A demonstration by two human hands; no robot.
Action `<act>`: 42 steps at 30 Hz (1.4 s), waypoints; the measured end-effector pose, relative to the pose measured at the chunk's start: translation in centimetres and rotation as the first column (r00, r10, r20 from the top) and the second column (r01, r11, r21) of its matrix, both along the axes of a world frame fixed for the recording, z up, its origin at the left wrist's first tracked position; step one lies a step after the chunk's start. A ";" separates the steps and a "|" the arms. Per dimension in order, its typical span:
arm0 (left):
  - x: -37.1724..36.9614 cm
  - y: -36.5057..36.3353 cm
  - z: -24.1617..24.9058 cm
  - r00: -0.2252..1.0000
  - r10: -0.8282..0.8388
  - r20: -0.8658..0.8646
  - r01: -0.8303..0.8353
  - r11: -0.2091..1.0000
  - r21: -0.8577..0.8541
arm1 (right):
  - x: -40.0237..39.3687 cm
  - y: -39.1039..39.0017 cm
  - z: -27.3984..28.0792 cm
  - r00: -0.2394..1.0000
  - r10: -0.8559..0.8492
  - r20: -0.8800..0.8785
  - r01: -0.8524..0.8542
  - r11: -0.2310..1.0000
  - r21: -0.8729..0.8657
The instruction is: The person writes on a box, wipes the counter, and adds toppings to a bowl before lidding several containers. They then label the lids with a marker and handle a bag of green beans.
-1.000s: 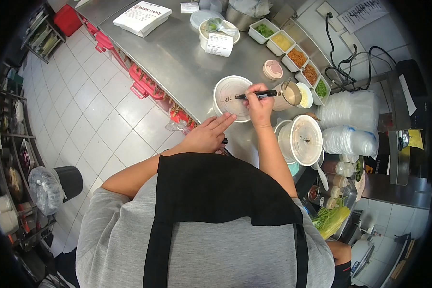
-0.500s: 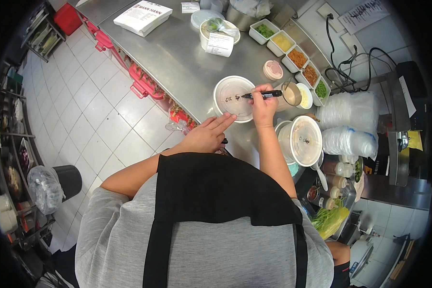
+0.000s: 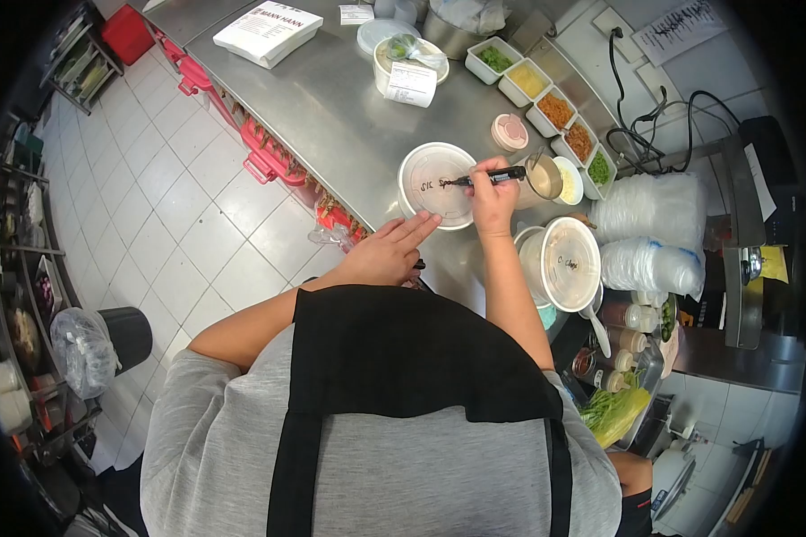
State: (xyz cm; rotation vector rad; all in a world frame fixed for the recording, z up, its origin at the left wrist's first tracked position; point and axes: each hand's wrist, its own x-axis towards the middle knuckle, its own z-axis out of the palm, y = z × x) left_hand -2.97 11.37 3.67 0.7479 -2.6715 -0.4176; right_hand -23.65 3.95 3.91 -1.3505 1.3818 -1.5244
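A round tub with a translucent lid [image 3: 434, 201] stands on the steel counter, with black handwriting on the lid. My right hand [image 3: 493, 201] is closed around a black marker [image 3: 497, 175], whose tip touches the lid at the writing. Two fingers of my left hand [image 3: 387, 251] rest on the lid's near edge, while a small black piece [image 3: 420, 264], which looks like the marker's cap, sticks out from under that hand's curled fingers. To the right, a second lidded tub [image 3: 569, 268] also bears black writing.
White trays of chopped toppings [image 3: 555, 110] line the counter's back right. A pink-lidded cup [image 3: 510, 132], a tub with a receipt [image 3: 412, 85] and a white box [image 3: 267, 34] stand farther off. Stacked clear lids [image 3: 649, 208] sit at the right.
The handwriting on the nearer lid has grown by more letters, and the marker tip has shifted slightly right. My left hand has stayed in place.
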 end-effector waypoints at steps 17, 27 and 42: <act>0.0 0.0 0.1 1.000 0.004 -0.006 -0.004 1.000 0.007 | 0.0 -0.1 -0.4 0.991 -0.119 0.060 0.122 0.991 -0.056; -0.1 0.0 -0.3 0.999 -0.001 -0.041 0.001 1.000 -0.018 | 0.0 -0.2 -0.5 0.991 -0.131 0.033 0.133 0.989 -0.058; 0.0 -0.1 -0.2 1.000 -0.007 -0.006 0.006 0.999 -0.032 | -0.6 -1.0 -1.1 0.985 -0.168 0.028 0.170 0.982 -0.080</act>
